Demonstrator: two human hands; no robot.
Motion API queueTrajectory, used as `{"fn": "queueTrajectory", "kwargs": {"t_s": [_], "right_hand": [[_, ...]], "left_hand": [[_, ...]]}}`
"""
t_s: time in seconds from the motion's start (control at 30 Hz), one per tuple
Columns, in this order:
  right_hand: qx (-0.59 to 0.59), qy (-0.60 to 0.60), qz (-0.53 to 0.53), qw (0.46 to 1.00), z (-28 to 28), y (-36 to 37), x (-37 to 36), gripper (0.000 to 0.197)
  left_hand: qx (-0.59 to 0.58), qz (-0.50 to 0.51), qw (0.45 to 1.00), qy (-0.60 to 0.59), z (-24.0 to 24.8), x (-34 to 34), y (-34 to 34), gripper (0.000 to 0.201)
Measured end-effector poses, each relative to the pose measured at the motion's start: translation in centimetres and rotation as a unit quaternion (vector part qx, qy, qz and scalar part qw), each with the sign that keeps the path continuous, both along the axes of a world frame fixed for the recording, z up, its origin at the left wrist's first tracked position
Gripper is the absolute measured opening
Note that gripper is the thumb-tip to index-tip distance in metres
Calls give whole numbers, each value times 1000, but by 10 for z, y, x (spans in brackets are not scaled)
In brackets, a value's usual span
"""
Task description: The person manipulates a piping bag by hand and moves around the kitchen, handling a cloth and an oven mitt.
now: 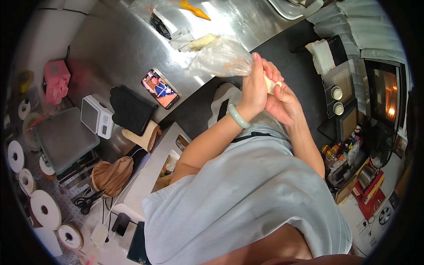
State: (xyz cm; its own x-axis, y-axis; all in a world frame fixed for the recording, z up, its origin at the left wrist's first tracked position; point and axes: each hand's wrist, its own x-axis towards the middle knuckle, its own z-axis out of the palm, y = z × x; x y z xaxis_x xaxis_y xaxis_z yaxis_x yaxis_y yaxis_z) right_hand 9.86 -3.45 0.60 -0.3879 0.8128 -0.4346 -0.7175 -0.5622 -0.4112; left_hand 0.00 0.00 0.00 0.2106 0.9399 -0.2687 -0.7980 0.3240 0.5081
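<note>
A small lump of pale dough (270, 85) is pressed between my two palms, beyond my waist. My left hand (254, 90) stands nearly upright against it, a pale green bangle (239, 116) round the wrist. From the right, my right hand (285, 104) cups the lump, its fingers partly hidden. Just left of my hands, a clear plastic bag (221, 57) lies at the edge of the steel table (110, 39). A longer pale roll of what looks like dough (203, 42) rests by the bag.
On the table are a phone (160, 88) showing a picture, a black cloth (130, 108), a white scale (97, 117) and an orange piping bag (194, 9). Ribbon spools (45, 209) line the left. A glowing oven (384, 95) and a wire rack (338, 88) stand right.
</note>
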Motion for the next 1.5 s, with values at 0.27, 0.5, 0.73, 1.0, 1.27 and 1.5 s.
{"fn": "queueTrajectory", "kwargs": {"t_s": [0.27,0.5,0.73,1.0,1.27,1.5], "right_hand": [[182,-306,37,934,-7,48,6,17],[-10,89,148,985,-4,75,25,34],[383,-283,231,848,-11,108,32,15],[-39,101,236,966,-26,107,20,18],[86,-8,276,957,-19,118,23,25],[11,80,203,976,-10,113,-9,22]], "left_hand": [[9,86,996,13,12,-4,37,44],[9,174,985,-1,0,26,44,44],[14,222,975,16,8,18,50,45],[-32,336,940,50,1,32,45,40],[-48,279,959,-11,12,14,60,44],[-6,302,952,54,24,-1,67,41]]}}
